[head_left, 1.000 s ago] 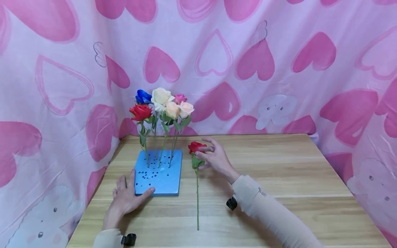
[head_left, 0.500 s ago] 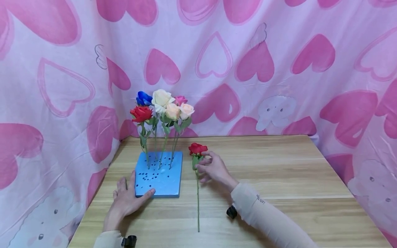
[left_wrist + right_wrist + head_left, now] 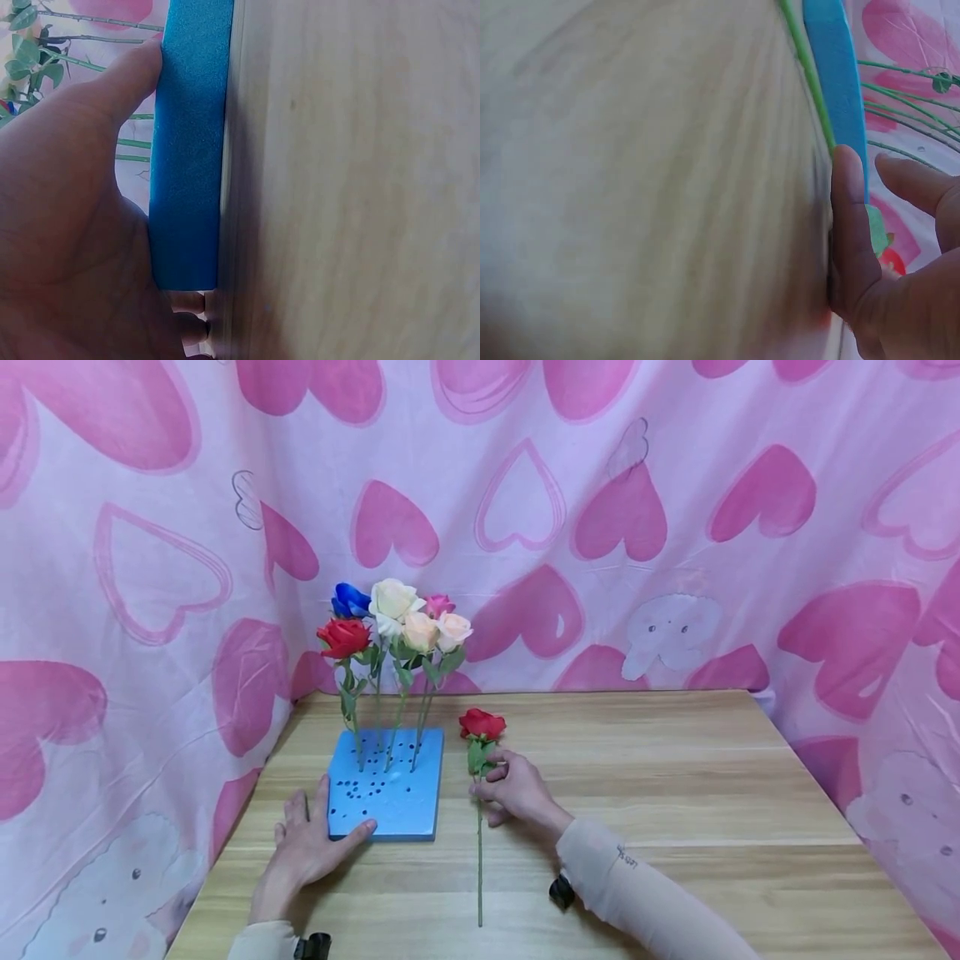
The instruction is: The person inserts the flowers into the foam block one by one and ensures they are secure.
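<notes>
A red rose (image 3: 482, 724) with a long green stem lies on the table, bloom toward the back. My right hand (image 3: 517, 789) is over its stem just below the leaves. In the right wrist view, a fingertip (image 3: 847, 161) is right at the stem (image 3: 817, 97), with a gap between it and the other digit. My left hand (image 3: 303, 852) rests against the blue foam block (image 3: 401, 814), thumb on its front edge and fingers along its left side. In the left wrist view, the thumb (image 3: 135, 82) lies against the block's upper edge.
Several roses stand upright in the block's rear holes: a red rose (image 3: 345, 637), a blue rose (image 3: 350, 600), a white rose (image 3: 395, 602), a pink one and pale peach ones. A pink heart-print curtain (image 3: 525, 485) surrounds the wooden table (image 3: 675, 768).
My right hand has moved down from the red bloom toward the stem below the leaves, its fingers drawing closer to it. My left hand stays at the block.
</notes>
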The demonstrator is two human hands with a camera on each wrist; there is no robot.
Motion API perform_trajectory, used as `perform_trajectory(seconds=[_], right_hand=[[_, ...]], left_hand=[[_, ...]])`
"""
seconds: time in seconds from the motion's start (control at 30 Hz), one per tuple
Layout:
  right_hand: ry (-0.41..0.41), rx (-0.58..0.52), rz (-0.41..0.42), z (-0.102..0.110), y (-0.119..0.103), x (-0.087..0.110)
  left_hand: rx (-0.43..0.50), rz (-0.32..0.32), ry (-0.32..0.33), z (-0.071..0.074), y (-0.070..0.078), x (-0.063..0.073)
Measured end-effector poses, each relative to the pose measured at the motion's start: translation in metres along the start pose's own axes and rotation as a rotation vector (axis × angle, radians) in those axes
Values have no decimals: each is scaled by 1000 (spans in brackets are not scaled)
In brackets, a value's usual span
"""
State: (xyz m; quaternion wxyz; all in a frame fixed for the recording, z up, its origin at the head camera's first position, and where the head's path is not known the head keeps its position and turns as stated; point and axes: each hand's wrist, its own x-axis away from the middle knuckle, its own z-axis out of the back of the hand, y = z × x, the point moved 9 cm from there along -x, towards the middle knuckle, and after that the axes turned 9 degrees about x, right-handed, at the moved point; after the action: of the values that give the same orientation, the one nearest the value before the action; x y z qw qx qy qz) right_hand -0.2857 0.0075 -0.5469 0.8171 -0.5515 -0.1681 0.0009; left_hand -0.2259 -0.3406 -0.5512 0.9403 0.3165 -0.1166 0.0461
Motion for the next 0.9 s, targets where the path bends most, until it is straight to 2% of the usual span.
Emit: perform_trajectory(seconds=[0.37,0.67,0.9], right_hand=[[-79,-2,86,2,8,-6],[-13,165,65,2,10,-6],[-6,112,65,-4,1,-4]], left_hand=[[9,0,6,1,3,2],[1,0,4,-1,2,2],[11,12,4,-1,-1,1]])
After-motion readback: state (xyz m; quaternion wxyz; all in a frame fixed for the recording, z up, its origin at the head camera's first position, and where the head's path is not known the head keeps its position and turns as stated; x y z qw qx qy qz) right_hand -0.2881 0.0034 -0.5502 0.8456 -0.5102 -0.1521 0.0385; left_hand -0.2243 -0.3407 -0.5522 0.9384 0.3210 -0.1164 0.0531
